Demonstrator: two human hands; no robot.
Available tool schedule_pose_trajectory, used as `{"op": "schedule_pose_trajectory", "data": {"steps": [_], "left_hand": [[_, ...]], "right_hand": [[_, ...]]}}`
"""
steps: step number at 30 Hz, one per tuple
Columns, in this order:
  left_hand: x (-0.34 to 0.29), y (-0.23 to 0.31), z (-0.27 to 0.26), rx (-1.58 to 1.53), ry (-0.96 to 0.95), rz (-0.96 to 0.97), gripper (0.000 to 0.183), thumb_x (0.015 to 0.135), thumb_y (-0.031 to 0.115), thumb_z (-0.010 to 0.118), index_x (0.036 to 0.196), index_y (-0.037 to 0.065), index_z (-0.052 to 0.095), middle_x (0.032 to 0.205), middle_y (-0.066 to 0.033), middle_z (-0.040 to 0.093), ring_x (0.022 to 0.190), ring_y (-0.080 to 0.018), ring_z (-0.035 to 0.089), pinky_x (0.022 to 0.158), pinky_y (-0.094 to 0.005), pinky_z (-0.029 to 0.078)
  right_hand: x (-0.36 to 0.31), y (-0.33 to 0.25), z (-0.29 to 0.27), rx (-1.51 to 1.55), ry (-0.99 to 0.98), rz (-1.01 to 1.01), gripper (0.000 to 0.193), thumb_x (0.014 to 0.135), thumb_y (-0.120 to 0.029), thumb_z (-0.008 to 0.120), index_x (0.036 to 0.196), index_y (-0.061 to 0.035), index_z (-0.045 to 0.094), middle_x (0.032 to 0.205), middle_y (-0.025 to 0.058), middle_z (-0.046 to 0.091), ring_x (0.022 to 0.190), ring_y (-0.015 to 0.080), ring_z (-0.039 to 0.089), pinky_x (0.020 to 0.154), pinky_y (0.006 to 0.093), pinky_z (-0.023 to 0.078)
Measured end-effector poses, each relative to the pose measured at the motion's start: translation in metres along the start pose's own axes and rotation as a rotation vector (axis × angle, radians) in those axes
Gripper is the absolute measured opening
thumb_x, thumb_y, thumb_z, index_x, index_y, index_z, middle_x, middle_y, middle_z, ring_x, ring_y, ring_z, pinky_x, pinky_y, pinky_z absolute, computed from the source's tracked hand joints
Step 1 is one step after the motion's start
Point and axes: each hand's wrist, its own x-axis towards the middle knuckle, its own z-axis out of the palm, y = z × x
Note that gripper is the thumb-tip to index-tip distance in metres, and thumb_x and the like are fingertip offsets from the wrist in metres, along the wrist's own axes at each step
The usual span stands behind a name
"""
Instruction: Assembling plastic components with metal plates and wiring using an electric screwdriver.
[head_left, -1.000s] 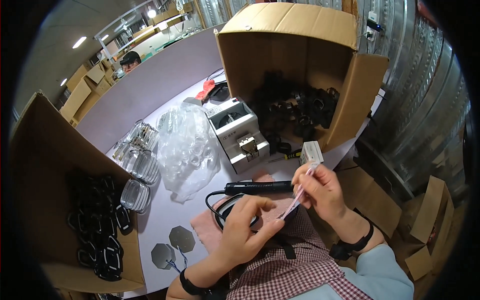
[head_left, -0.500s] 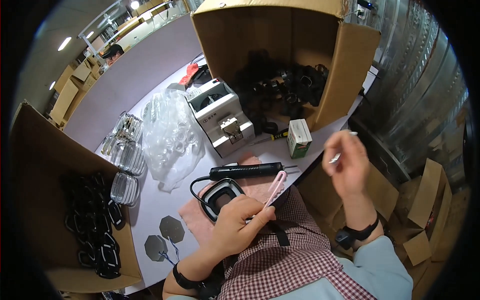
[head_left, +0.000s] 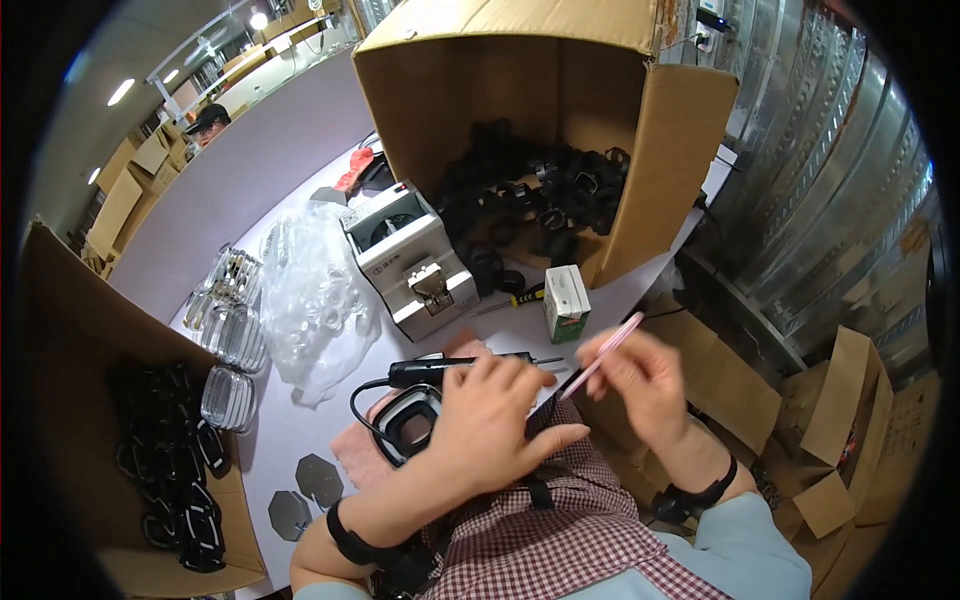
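Pink tweezers (head_left: 603,354) slant up from the fingers of my right hand (head_left: 648,390), which is closed around them. My left hand (head_left: 495,415) hovers beside the black frame-shaped part (head_left: 412,424), its thumb stretched out apart from the bent fingers. No held thing shows in it, though its palm side is hidden. Just beyond the left fingers lies a black electric screwdriver (head_left: 420,374) with a cord, its bit pointing right. A pink cloth (head_left: 358,455) is spread beneath the screwdriver and the frame-shaped part.
Clear plastic bagging (head_left: 315,310) and a white machine (head_left: 410,270) stand farther back, near a small green-white box (head_left: 567,305). A big carton (head_left: 690,160) holds black parts. Another carton (head_left: 245,530) at left holds black frames. Stacked clear parts (head_left: 228,398) and grey octagonal plates (head_left: 319,481) lie between.
The tweezers have passed from my left hand to my right. My right hand came down and left, toward my left hand, whose fingers have spread. The view shifted slightly.
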Motion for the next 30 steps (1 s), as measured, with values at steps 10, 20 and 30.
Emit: {"op": "schedule_pose_trajectory", "data": {"steps": [10,20,30], "left_hand": [[0.089,-0.055,0.034,-0.064,0.032,-0.021,0.116,0.073,0.055,0.086,0.157,0.0,0.028,0.154,-0.0243,0.04,0.144,-0.0415,0.039,0.116,-0.0541,0.032],[0.113,-0.068,0.057,-0.075,0.142,0.043,0.09,0.073,0.036,0.085,0.144,-0.003,0.046,0.123,-0.0196,0.06,0.119,-0.0382,0.058,0.103,-0.0511,0.042],[0.114,-0.07,0.063,-0.083,0.264,0.109,0.077,0.072,0.031,0.085,0.134,0.0,0.051,0.113,-0.0189,0.063,0.108,-0.0383,0.061,0.097,-0.0495,0.045]], "right_hand": [[0.09,0.016,-0.025,-0.331,0.032,-0.31,0.011,0.103,-0.006,0.062,0.111,0.0022,0.061,0.097,0.0056,0.069,0.086,0.0094,0.066,0.079,0.0249,0.054],[0.093,0.025,-0.029,-0.557,-0.046,-0.268,0.015,0.097,-0.007,0.069,0.109,0.0006,0.068,0.096,0.0118,0.072,0.083,0.0196,0.072,0.074,0.0309,0.056],[0.094,0.026,-0.03,-0.74,-0.076,-0.537,0.014,0.091,-0.001,0.072,0.105,-0.0014,0.069,0.097,0.0128,0.073,0.083,0.0282,0.073,0.073,0.0344,0.057]]}}
